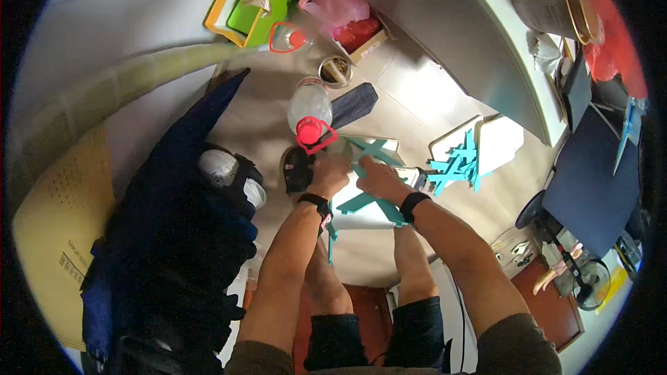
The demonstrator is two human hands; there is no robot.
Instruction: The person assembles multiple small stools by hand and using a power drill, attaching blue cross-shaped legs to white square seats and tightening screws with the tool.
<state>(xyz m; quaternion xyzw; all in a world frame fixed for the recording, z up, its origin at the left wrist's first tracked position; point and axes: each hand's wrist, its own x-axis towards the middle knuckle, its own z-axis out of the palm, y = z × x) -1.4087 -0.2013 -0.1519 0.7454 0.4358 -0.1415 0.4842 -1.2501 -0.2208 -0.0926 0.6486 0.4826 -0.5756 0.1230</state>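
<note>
Over a white panel-like surface (375, 217) between my knees, my two hands work close together. My left hand (330, 175) is closed, its fingers bent and their grip hidden. Just beside it, my right hand (381, 180) is closed around a teal strip (358, 170), of which only a bit shows at the fingers. A crossed teal piece (375, 148) lies just beyond the hands. Below the right hand, another flat teal piece (356, 203) rests on the white surface. A clear plastic jug (310, 103) with a red cap and handle stands just past my left hand.
Several teal strips (455, 167) lie piled on a white panel to the right, beside another white panel (500, 144). A round tin (335, 71) and a box with bags (361, 35) sit farther off. Dark clothing (174, 236) fills the left side. A fan (590, 283) stands at right.
</note>
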